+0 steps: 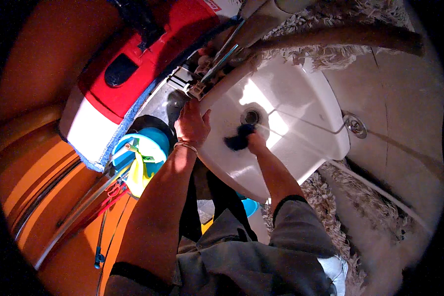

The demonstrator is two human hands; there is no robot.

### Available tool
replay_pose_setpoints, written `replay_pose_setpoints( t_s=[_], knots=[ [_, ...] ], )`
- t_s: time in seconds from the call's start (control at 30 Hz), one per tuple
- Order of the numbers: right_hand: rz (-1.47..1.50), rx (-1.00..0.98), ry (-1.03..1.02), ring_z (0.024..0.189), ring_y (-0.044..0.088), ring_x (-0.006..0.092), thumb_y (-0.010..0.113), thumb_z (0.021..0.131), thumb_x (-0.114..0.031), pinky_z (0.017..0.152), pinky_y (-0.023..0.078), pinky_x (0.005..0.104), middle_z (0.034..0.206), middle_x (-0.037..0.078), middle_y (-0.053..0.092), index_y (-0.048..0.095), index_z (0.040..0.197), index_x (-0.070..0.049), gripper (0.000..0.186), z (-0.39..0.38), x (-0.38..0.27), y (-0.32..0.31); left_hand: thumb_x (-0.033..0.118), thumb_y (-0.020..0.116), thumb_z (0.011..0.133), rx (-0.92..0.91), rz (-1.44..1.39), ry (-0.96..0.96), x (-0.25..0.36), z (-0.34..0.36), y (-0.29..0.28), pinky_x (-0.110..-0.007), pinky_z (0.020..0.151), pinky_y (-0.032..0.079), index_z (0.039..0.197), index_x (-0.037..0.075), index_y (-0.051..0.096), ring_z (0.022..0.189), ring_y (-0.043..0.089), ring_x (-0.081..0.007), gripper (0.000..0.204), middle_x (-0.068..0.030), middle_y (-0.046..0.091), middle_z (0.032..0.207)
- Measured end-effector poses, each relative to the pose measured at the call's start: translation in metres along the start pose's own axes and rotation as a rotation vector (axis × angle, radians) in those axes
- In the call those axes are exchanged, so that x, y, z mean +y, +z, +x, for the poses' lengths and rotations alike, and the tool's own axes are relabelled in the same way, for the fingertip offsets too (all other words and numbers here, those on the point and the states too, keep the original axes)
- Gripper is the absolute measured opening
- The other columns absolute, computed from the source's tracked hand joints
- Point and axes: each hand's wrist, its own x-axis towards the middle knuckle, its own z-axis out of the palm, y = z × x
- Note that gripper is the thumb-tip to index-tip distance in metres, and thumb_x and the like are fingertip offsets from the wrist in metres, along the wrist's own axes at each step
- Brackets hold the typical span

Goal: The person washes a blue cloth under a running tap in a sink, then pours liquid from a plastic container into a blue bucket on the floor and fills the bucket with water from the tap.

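A white sink [217, 165] lies in front of me, with a round metal drain [252, 116] in its basin. Beside the drain, my right hand [256, 142] is closed round a small dark blue thing [240, 137] pressed to the basin. Whether it is a brush or a bunched cloth, I cannot make out. My left hand [192, 126] rests on the sink's left rim with its fingers stretched out and the thumb apart. It holds nothing that I can see.
Left of the sink stands a blue bucket [158, 135] with a yellow cloth [140, 173] over it. A red and white case [148, 74] lies beyond on blue fabric. A pole [74, 219] leans below. Shaggy mops [325, 195] flank the sink; a floor drain [355, 126] is at right.
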Motion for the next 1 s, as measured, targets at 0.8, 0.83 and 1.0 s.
replay_pose_setpoints(
  t_s=[0.8, 0.83, 1.0],
  knots=[
    [0.327, 0.198, 0.458, 0.091, 0.064, 0.03, 0.063, 0.077, -0.02, 0.075, 0.053, 0.0392, 0.098, 0.012, 0.067, 0.067, 0.1, -0.009, 0.026, -0.032, 0.073, -0.041, 0.025, 0.067, 0.08, 0.005, 0.005, 0.018, 0.0, 0.001, -0.003, -0.045, 0.073, 0.053, 0.11, 0.005, 0.047, 0.092, 0.059, -0.0374, 0.042, -0.0175, 0.057, 0.102],
    [0.471, 0.313, 0.572, 0.09, 0.064, 0.0296, 0.065, 0.079, -0.02, 0.069, 0.055, 0.0395, 0.097, 0.012, 0.067, 0.065, 0.101, -0.007, 0.026, -0.023, 0.077, -0.051, 0.025, 0.067, 0.08, 0.02, 0.005, 0.034, 0.002, 0.001, -0.004, -0.046, 0.073, 0.053, 0.11, 0.005, 0.047, 0.092, 0.059, -0.0374, 0.041, -0.0176, 0.057, 0.102],
    [1.241, 0.57, -0.081, 0.088, 0.06, 0.023, 0.057, 0.079, 0.002, 0.062, 0.059, 0.0367, 0.111, 0.013, 0.056, 0.057, 0.115, -0.007, 0.037, 0.023, 0.011, -0.02, 0.026, 0.066, 0.081, 0.019, 0.041, 0.028, 0.001, 0.002, -0.002, -0.046, 0.074, 0.052, 0.109, 0.005, 0.047, 0.093, 0.059, -0.0376, 0.04, -0.0176, 0.057, 0.1]
  ],
)
